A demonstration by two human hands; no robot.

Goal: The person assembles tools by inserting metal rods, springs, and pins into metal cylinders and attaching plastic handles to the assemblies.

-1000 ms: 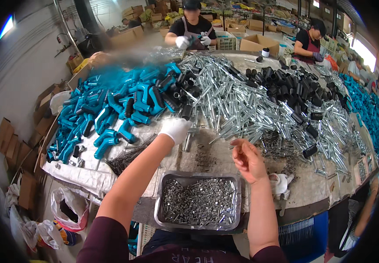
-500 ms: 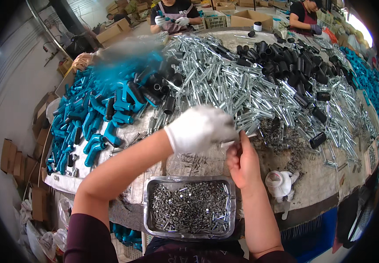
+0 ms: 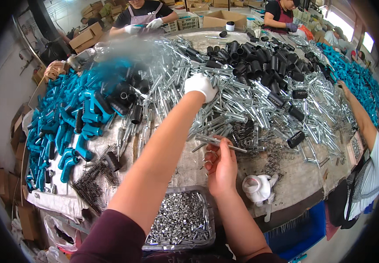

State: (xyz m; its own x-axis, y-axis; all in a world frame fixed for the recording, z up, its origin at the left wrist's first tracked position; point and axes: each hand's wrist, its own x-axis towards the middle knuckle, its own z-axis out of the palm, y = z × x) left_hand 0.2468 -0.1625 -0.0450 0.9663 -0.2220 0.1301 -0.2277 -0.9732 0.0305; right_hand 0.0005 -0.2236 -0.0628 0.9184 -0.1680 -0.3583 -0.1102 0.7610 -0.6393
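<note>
My left hand (image 3: 201,86), in a white glove, reaches into the large pile of shiny metal tubes (image 3: 231,98). Its fingers curl down among them; whatever they grip is hidden. Lower and to the right, my bare right hand (image 3: 222,168) is turned palm up. Between its thumb and fingers lies a slim metal tube (image 3: 235,148), pointing sideways just below the pile. In front of my body, partly behind my left forearm, a metal tray (image 3: 212,215) is full of small silvery pins (image 3: 180,217).
Blue-green plastic handles (image 3: 68,122) are heaped at the left, black sleeves (image 3: 268,65) at the far right. Loose springs (image 3: 90,186) lie on the cloth. A crumpled white glove (image 3: 259,188) sits near the edge. Co-workers stand across the table; another person's arm (image 3: 359,111) reaches in at right.
My left hand has moved away from my right hand, up and forward into the tube pile. The right hand has opened its palm upward, a tube now plainly visible in it. The view has shifted rightward.
</note>
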